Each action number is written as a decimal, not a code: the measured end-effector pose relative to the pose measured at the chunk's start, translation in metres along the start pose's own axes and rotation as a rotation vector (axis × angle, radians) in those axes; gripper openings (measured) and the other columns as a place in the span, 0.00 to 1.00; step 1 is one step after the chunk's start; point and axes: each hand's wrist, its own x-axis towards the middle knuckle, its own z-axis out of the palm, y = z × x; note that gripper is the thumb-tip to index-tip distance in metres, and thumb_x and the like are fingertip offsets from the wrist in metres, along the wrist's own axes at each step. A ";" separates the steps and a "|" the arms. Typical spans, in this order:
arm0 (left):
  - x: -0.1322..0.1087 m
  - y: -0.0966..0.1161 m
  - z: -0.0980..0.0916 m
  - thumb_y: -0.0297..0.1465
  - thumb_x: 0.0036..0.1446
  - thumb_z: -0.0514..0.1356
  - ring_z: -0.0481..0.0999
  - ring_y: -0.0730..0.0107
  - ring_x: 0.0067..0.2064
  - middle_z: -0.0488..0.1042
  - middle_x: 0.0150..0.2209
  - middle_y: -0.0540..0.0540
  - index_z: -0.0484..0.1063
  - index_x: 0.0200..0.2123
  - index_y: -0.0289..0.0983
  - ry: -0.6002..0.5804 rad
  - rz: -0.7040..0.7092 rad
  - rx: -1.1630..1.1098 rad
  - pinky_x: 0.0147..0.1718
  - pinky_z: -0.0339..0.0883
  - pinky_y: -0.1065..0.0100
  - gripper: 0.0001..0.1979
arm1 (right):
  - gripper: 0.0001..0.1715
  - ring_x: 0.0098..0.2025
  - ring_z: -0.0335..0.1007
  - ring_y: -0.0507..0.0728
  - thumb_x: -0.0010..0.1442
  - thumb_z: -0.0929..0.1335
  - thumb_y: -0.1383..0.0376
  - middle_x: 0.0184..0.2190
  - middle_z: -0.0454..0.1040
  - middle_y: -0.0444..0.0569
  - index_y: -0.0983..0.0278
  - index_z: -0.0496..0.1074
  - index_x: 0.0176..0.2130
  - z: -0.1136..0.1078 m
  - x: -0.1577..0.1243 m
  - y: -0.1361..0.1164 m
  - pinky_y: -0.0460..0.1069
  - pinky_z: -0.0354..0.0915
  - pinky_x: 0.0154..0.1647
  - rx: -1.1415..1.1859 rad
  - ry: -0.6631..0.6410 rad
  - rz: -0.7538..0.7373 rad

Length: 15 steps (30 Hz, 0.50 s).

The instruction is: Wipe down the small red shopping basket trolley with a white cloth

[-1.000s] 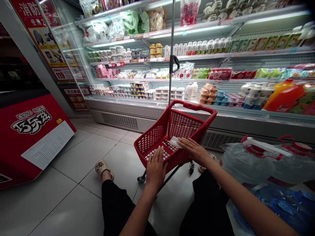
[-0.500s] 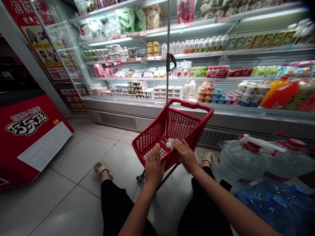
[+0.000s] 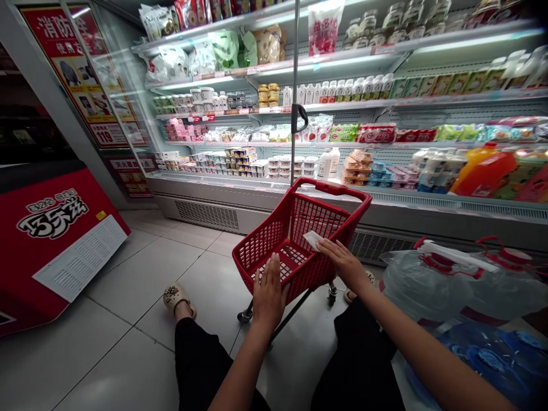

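A red plastic basket cart [image 3: 314,216] stands between my legs on dark legs with casters. My left hand [image 3: 269,294] rests on its near side wall, fingers stretched out and lying against the plastic, with nothing seen in them. Farther along the right rim, my right hand [image 3: 342,260] presses a white tissue [image 3: 313,240] to the cart; part of the tissue sticks out past the fingertips and the rest is hidden under them. Through the slotted walls the inside of the basket shows no goods.
A lit dairy cooler with a glass door and door handle [image 3: 299,118] runs behind the cart. Large clear water jugs [image 3: 432,279] and blue water jugs [image 3: 483,359] crowd the right side. To the left stands a red freezer [image 3: 55,245] on the tiled floor.
My right hand has slid with the tissue to the right and slightly up along the rim, and more of the tissue shows. The left hand stays at the near wall.
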 end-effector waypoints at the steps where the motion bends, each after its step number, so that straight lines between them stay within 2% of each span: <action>1: 0.001 0.001 0.001 0.33 0.72 0.50 0.57 0.58 0.73 0.53 0.74 0.35 0.26 0.75 0.35 0.003 0.000 -0.009 0.67 0.56 0.50 0.40 | 0.42 0.72 0.56 0.58 0.66 0.58 0.77 0.70 0.63 0.46 0.53 0.54 0.73 0.002 0.000 0.001 0.64 0.56 0.73 0.017 0.019 0.045; 3: 0.002 0.001 0.002 0.32 0.71 0.50 0.57 0.57 0.73 0.54 0.74 0.36 0.26 0.75 0.35 0.008 -0.004 -0.020 0.67 0.55 0.49 0.41 | 0.42 0.72 0.55 0.58 0.65 0.57 0.77 0.69 0.64 0.47 0.53 0.54 0.73 0.010 -0.001 -0.015 0.64 0.58 0.72 0.075 0.066 0.118; 5: 0.003 0.001 0.003 0.31 0.71 0.50 0.57 0.57 0.73 0.53 0.74 0.36 0.25 0.75 0.36 0.003 -0.011 -0.024 0.68 0.55 0.49 0.41 | 0.43 0.73 0.53 0.57 0.65 0.56 0.78 0.70 0.64 0.47 0.53 0.53 0.73 0.020 -0.003 -0.049 0.63 0.59 0.71 0.131 0.093 0.154; 7: 0.003 -0.001 0.003 0.30 0.70 0.51 0.57 0.56 0.73 0.52 0.74 0.35 0.24 0.75 0.36 -0.008 -0.012 -0.033 0.68 0.55 0.49 0.42 | 0.45 0.74 0.51 0.56 0.65 0.56 0.79 0.70 0.62 0.45 0.52 0.51 0.74 0.028 -0.005 -0.086 0.61 0.59 0.72 0.165 0.060 0.120; 9: 0.003 -0.005 0.003 0.29 0.70 0.51 0.56 0.56 0.73 0.52 0.74 0.35 0.22 0.75 0.35 -0.019 -0.003 -0.045 0.68 0.55 0.49 0.43 | 0.45 0.74 0.50 0.56 0.65 0.56 0.79 0.71 0.61 0.44 0.53 0.50 0.74 0.031 -0.006 -0.110 0.59 0.59 0.72 0.170 0.010 0.039; 10: 0.003 -0.007 0.002 0.29 0.70 0.51 0.56 0.56 0.73 0.52 0.74 0.35 0.22 0.75 0.35 -0.022 0.000 -0.048 0.67 0.55 0.49 0.44 | 0.44 0.74 0.51 0.56 0.65 0.57 0.79 0.71 0.61 0.45 0.54 0.49 0.74 0.030 -0.006 -0.114 0.59 0.58 0.73 0.165 -0.012 -0.018; 12: 0.002 -0.011 0.001 0.30 0.70 0.52 0.56 0.55 0.73 0.53 0.74 0.35 0.22 0.75 0.35 -0.025 -0.002 -0.045 0.67 0.56 0.50 0.44 | 0.43 0.73 0.52 0.56 0.67 0.57 0.79 0.70 0.62 0.45 0.55 0.50 0.74 0.026 -0.003 -0.104 0.59 0.57 0.73 0.144 -0.050 -0.140; 15: 0.002 -0.014 -0.001 0.33 0.71 0.52 0.56 0.56 0.73 0.53 0.74 0.35 0.23 0.75 0.35 -0.029 -0.001 -0.032 0.67 0.57 0.50 0.43 | 0.39 0.72 0.56 0.56 0.68 0.58 0.78 0.69 0.65 0.48 0.56 0.54 0.73 0.016 0.004 -0.057 0.61 0.57 0.73 0.094 -0.036 -0.188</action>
